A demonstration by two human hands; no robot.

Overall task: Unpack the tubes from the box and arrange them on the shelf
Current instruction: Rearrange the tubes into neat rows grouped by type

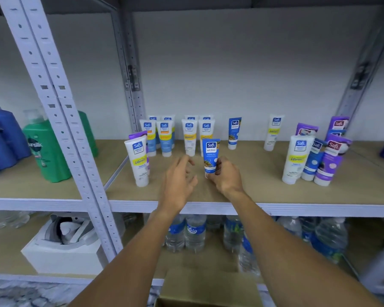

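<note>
Head view: a blue Safi Naturals tube (211, 156) is gripped low by the right hand (225, 177), cap-down for standing on the shelf (264, 187); the left hand (179, 181) is held relaxed, grasping nothing.

Soft, even light is falling on the shelf (264, 173), leaving only faint shadows. Wide-angle distortion is bending the posts (53, 89) at the left edge, and the left hand (177, 180) is blurring slightly.
</note>
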